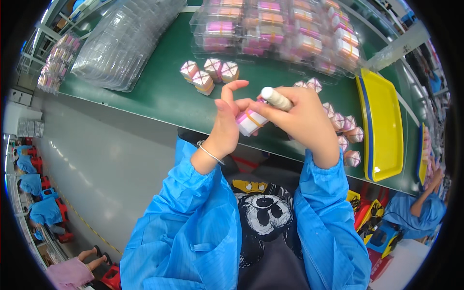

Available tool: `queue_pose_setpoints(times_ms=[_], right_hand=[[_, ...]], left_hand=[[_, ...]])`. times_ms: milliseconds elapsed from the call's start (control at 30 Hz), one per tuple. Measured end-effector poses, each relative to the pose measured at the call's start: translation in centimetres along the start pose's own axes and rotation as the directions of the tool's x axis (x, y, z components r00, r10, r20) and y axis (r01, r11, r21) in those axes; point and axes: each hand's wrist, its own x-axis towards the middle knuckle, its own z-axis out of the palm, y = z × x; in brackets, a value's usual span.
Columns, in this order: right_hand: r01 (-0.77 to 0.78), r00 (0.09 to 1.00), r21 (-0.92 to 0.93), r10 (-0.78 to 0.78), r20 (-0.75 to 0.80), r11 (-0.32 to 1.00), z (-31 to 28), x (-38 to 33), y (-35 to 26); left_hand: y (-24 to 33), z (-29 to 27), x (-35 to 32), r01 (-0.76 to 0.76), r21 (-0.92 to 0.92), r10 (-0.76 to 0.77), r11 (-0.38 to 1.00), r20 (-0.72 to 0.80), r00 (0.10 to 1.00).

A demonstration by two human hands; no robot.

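Evidently mid-job, the left hand (226, 126) grips a banded pink-white box (250, 122) above the desk (159, 92) edge while the right hand (302, 118) clamps a white stick (276, 98) against it. Loose boxes (209, 72) await; filled trays (280, 34) lie beyond.

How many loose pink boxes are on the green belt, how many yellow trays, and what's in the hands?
Loose pink boxes on the belt: at least 11
Yellow trays: 2
Banded box in left hand: 1
White cylinder in right hand: 1
Total: at least 15
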Motion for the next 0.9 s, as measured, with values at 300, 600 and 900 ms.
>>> queue_pose_setpoints(times_ms=[300,600,900], right_hand=[[0.205,0.969,0.095,-0.188,-0.162,0.974,-1.8,0.1,3.3],[0.215,0.94,-0.255,-0.271,-0.207,0.943,0.6,2.1,2.1],[0.018,0.934,-0.484,-0.188,-0.305,0.875,1.8,4.6,2.2]], left_hand=[[-0.6,-4.8,1.9,-0.142,0.983,0.733,0.118,0.011,0.681],[0.3,-5.1,4.9,-0.122,0.992,0.63,-0.031,0.114,0.768],[2.2,-5.7,4.4,-0.36,0.931,0.576,-0.059,0.326,0.749]])
